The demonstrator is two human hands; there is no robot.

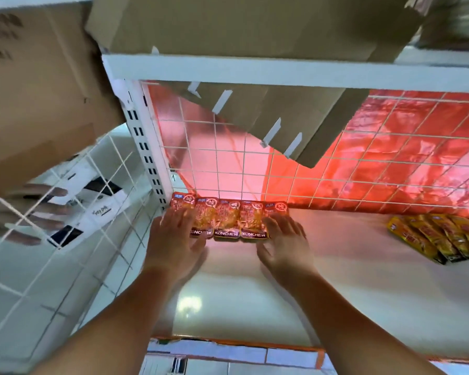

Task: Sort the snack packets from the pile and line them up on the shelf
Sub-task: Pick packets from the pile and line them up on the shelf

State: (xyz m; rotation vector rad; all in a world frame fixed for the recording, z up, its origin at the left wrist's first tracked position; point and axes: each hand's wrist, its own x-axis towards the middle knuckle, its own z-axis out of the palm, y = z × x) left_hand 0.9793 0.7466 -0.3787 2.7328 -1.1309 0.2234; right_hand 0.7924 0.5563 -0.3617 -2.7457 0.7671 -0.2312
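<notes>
At the shelf [349, 269] back, left grip [173, 239] and right grip [284, 244], both open-fingered, touch the packet row [226, 220] ends.

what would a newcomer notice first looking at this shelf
The glowing red sheet across the back grabs the eye first. Below it, the left hand and right hand rest on a row of orange packets in the back-left corner of the shelf; yellow packets lie fanned at far right.
</notes>
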